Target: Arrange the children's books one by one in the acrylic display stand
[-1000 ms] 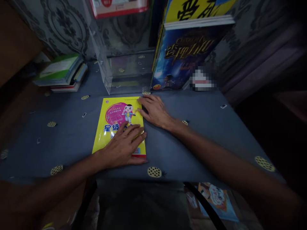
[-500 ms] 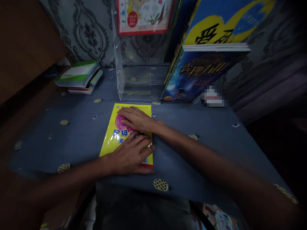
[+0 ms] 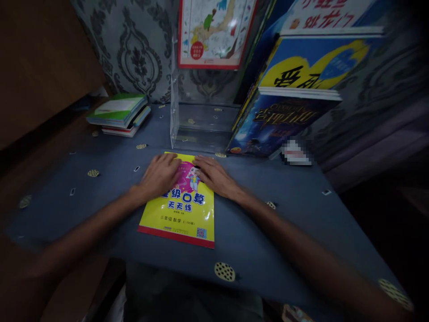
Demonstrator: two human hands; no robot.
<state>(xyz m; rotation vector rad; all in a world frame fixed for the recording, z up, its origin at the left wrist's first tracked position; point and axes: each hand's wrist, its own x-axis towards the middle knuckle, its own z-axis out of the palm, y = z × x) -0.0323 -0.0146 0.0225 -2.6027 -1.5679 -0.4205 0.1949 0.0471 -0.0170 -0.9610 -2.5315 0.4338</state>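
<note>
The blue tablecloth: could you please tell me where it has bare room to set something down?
Bare cloth shows between the right forearm and the dark book, and between the left forearm and the green-topped pile. It is crowded at the yellow book, partly under the left hand and right hand.

A book stack [image 3: 117,111], clear rack [image 3: 174,112], upright books [image 3: 284,117] and a pixelated, perhaps boxlike object [image 3: 297,153]

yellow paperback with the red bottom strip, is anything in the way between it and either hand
Nothing visible: the left hand and right hand both appear to rest directly on the upper part of the yellow paperback with the red bottom strip. The clear plastic rack stands beyond its far edge.
</note>
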